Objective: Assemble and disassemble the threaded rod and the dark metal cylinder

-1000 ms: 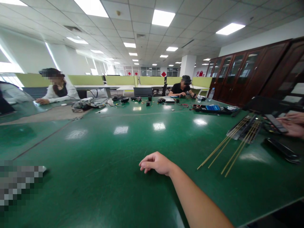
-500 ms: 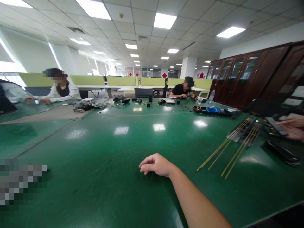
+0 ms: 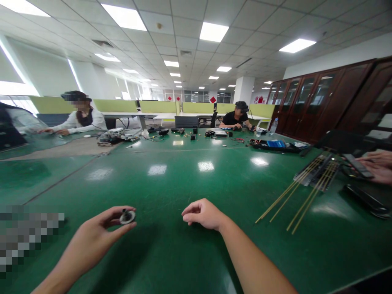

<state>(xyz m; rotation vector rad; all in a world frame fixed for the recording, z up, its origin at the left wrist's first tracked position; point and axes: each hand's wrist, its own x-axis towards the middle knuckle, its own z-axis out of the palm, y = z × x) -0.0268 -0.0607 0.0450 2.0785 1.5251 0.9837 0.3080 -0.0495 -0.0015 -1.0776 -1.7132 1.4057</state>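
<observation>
Left hand point(image 3: 99, 228) entered view | small round part point(image 3: 127, 217) pinched between its fingers point(image 3: 121, 232) | right hand point(image 3: 206, 214) curled, palm hidden

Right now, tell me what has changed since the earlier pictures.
The left hand has come into view from the lower left, holding a small round part between thumb and fingers. The right hand stays loosely curled over the green table, and the long thin rods lie as they did.
</observation>
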